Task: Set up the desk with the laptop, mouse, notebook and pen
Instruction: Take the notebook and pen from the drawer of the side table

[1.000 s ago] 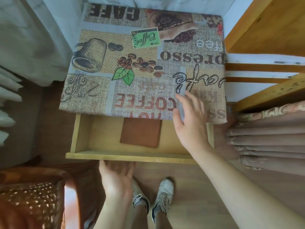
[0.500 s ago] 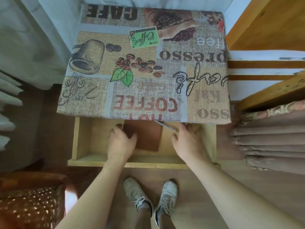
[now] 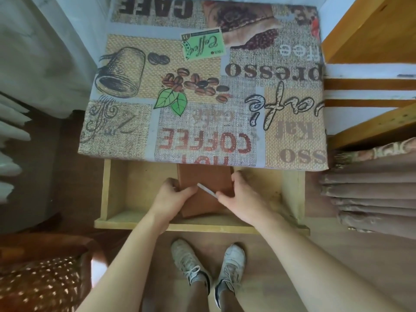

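Wooden flooring (image 3: 292,266) ran beneath a small worktop (image 3: 202,86) draped in a coffee-print cloth, with its pale wooden drawer (image 3: 126,199) pulled open at the near edge. Inside that drawer the left hand (image 3: 171,199) curled its fingers round the left edge of a brown notebook (image 3: 202,183), thumb pressed on the cover. At 3 o'clock from it the right hand (image 3: 243,199) gripped the notebook's right edge and pinched a slim grey pen (image 3: 206,190) that lay slantwise across the cover between the two hands. The notebook sat in the middle of the drawer, its far end tucked under the cloth's overhang at 12 o'clock. At 6 o'clock from the hands, two white sneakers (image 3: 209,271) stood on the floor. Toward 3 o'clock hung folded brown curtains (image 3: 371,194), with wooden shelving (image 3: 371,30) above them at 1 o'clock. Toward 9 o'clock lay pale fabric (image 3: 33,52), and at 7 o'clock a brown spotted seat (image 3: 40,284) filled the corner.
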